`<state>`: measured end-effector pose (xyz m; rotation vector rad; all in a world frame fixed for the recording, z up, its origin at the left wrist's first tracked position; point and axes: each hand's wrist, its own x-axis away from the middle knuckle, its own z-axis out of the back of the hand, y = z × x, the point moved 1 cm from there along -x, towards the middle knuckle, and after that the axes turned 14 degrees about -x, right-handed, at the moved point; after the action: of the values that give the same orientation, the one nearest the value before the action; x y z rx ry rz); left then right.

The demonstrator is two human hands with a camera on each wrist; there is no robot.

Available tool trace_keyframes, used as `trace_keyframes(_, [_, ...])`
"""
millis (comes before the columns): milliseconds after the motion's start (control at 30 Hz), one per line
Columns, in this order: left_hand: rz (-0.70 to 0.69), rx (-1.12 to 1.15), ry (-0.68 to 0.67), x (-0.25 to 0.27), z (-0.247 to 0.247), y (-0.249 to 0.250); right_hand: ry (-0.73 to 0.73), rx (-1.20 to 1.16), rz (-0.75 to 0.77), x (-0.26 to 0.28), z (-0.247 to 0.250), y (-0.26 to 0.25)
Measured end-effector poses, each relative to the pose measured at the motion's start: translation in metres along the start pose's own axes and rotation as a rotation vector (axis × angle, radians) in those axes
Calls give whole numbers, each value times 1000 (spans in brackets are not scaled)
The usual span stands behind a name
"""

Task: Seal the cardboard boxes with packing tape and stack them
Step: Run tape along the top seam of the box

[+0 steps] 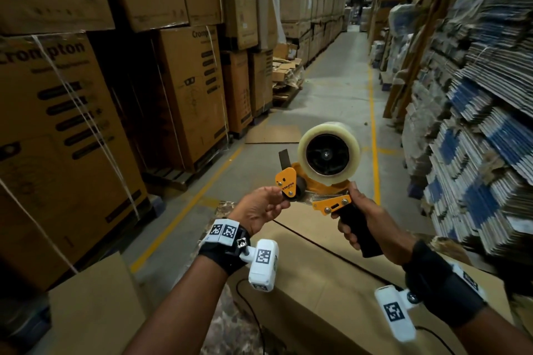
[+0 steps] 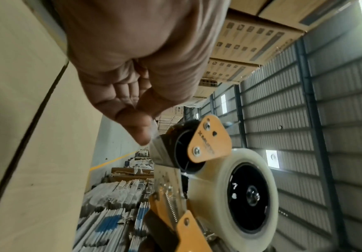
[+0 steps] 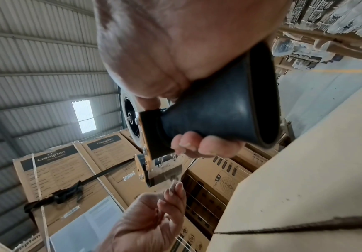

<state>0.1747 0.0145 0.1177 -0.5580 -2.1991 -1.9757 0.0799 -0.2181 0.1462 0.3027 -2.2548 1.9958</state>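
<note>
At centre frame, the left hand (image 1: 259, 206) pinches the tape end at the dispenser's front roller. The orange metal tape dispenser (image 1: 314, 181) points left, clear glossy roll (image 1: 328, 153) uppermost, above a matte cardboard box (image 1: 331, 282). The right hand (image 1: 363, 219) grips its black handle at lower right.

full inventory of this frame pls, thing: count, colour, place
tape dispenser: one, orange frame, black handle, held up over the box
tape roll: one, clear, mounted on the dispenser
cardboard box: one, plain brown, flaps closed, centre seam not taped, just below the hands
printed cartons: many, brown, stacked along the left of the aisle
flattened cartons: many, white and blue, piled on the right
floor lines: yellow, along the grey aisle floor
left hand: fingertips pinching at the dispenser's front roller, apparently at the tape end
right hand: grips the black handle
wrist cameras: two, white, one on each wrist
</note>
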Motion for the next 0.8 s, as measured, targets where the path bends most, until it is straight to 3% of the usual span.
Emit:
trace_keyframes(100, [-58, -127, 88, -7, 2, 0, -9, 4, -11, -3, 1, 7])
trace_keyframes(233, [-82, -256, 70, -17, 13, 3, -30, 4, -15, -6, 4, 16])
trace_keyframes(367, [-70, -294, 216, -35, 58, 11, 7, -8, 12, -3, 22, 22])
trace_keyframes(467, [-41, -399, 245, -52, 79, 9, 11, -6, -18, 1, 30, 27])
trace_keyframes(600, [-57, -563, 305, -71, 74, -12, 10, 52, -66, 0, 25, 39])
trace_keyframes(800, [-46, -581, 285, -87, 68, -42, 32, 106, -86, -4, 23, 50])
